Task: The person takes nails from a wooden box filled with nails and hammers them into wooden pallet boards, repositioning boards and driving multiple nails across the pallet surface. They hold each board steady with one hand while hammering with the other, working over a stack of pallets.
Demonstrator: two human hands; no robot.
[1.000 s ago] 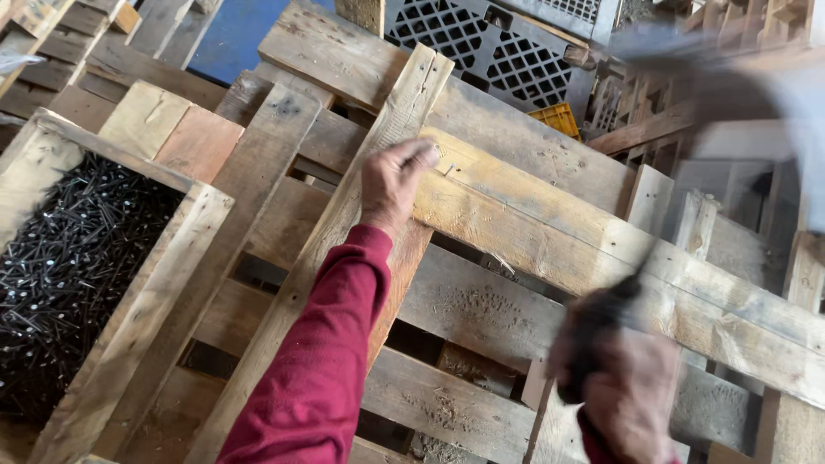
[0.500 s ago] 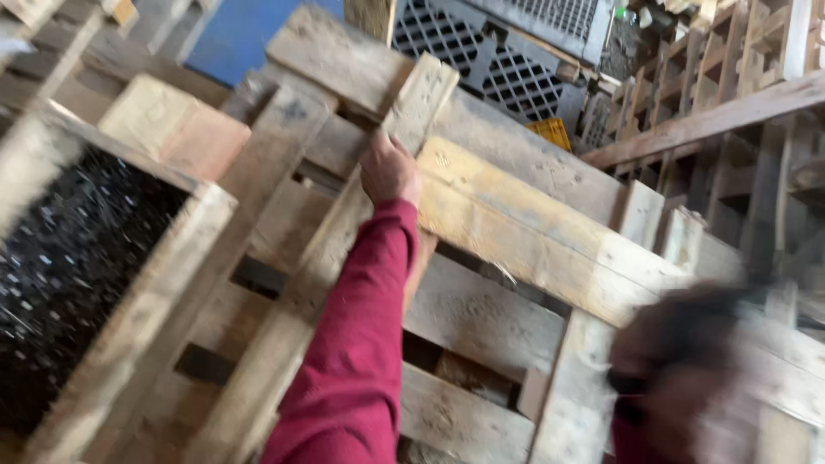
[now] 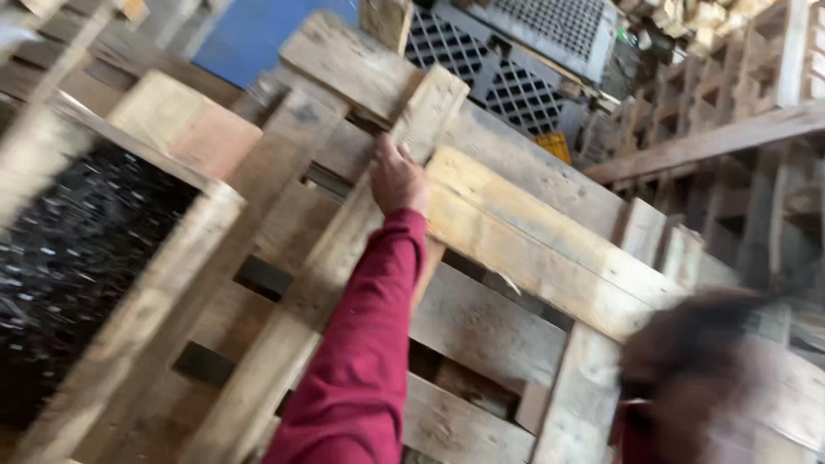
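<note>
While the left hand [image 3: 397,180] grips a long plank [image 3: 344,249] across the pallet [image 3: 533,249], fingers curled on it. Right hand [image 3: 713,387] blurred at the pallet's near right corner, grip unreadable.

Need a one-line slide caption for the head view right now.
Left hand rests on a pallet plank; blurred right hand low right, nail box at left.

One head-worn camera looks down and forward, tilted, over the wearer's outstretched left arm at a wooden pallet [image 3: 516,258] close below; a blurred right hand [image 3: 713,387] crowds the lower right corner.
</note>
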